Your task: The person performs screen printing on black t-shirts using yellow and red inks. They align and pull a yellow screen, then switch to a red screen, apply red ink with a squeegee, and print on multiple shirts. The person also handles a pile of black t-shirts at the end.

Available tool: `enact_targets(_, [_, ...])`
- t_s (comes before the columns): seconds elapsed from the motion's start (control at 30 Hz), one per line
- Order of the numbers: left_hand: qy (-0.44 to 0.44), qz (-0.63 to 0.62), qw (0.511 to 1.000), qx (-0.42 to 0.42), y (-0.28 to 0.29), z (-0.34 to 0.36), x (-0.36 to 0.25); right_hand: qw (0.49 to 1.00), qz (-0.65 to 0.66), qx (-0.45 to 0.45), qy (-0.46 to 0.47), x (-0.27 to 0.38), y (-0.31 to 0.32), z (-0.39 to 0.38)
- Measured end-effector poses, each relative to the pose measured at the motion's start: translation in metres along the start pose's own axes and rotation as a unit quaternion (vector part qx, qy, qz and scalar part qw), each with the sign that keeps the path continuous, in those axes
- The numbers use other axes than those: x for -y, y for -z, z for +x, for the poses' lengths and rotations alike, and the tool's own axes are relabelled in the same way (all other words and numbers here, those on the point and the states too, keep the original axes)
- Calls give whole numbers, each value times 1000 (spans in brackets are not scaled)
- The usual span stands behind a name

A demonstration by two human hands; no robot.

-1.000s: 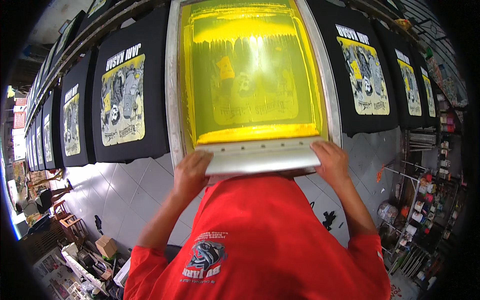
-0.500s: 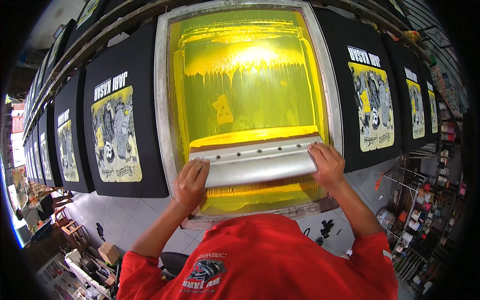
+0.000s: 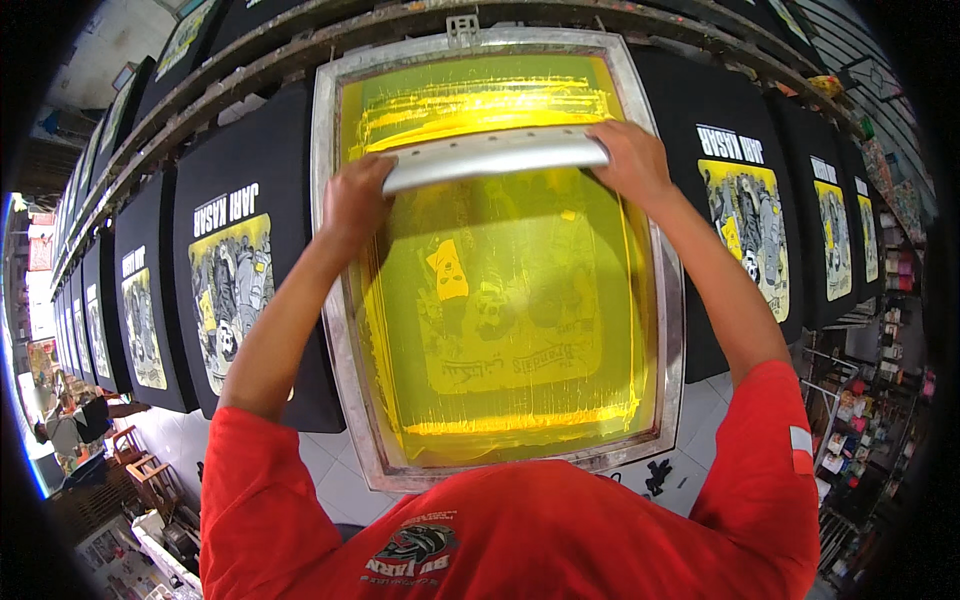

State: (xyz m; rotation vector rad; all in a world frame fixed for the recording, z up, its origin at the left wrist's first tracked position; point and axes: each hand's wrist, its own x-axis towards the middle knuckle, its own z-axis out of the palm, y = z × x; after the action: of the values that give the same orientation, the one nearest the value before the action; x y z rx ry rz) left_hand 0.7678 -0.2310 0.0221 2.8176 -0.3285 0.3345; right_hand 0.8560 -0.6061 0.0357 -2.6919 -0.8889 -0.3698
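My left hand (image 3: 358, 200) grips the left end of a silver metal squeegee (image 3: 495, 157); my right hand (image 3: 632, 162) grips its right end. The squeegee lies crosswise over the upper part of a metal-framed screen (image 3: 660, 380) with translucent yellow-green mesh (image 3: 510, 250). Thick yellow ink (image 3: 480, 105) streaks the mesh above the blade, and a thinner band runs along its bottom. A printed picture shows faintly through the mesh.
Black shirts on boards, with white lettering and yellow-grey prints, stand left (image 3: 230, 280) and right (image 3: 740, 230) along wooden rails (image 3: 250, 35). A tiled floor (image 3: 705, 405) lies below, with crowded shelving (image 3: 880, 390) at the right and chairs (image 3: 140, 460) at the lower left.
Both hands have moved the squeegee from the near end of the screen up to its far part, leaving the middle and lower mesh uncovered. My arms are more stretched out.
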Motion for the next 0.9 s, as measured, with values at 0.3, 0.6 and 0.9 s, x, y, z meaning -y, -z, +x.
enact_targets(0.3, [-32, -4, 998, 62, 92, 55, -3, 998, -19, 60, 5, 4, 78, 45])
enact_targets(0.6, [-12, -82, 993, 86, 126, -223, -127, 981, 42, 170, -83, 153, 153, -222])
enact_targets(0.9, [-13, -103, 993, 65, 94, -352, -179, 996, 44, 53, -51, 212, 123, -359])
